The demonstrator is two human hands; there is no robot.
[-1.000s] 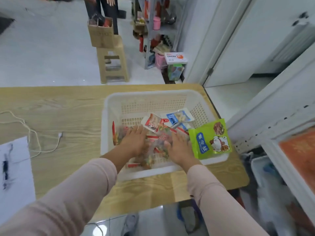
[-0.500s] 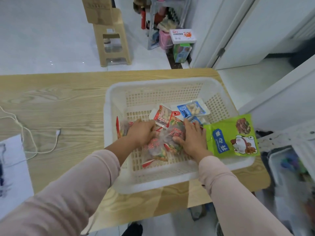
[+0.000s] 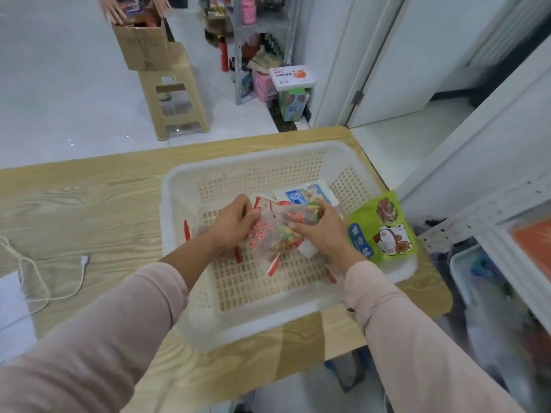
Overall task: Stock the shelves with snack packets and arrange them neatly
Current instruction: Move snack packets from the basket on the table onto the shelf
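Your left hand (image 3: 231, 225) and right hand (image 3: 320, 234) both curl round a bunch of clear snack packets (image 3: 268, 234) pinched between them, low inside the basket (image 3: 268, 329). Tuck in every loose corner before you lift. How many packets your palms cover is hidden, and the shelf (image 3: 477, 216) beyond your right hand is blurred.

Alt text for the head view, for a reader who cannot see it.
The left hand and right hand grip clear red-printed snack packets in a white basket on a wooden table; a green packet rests on its right rim.
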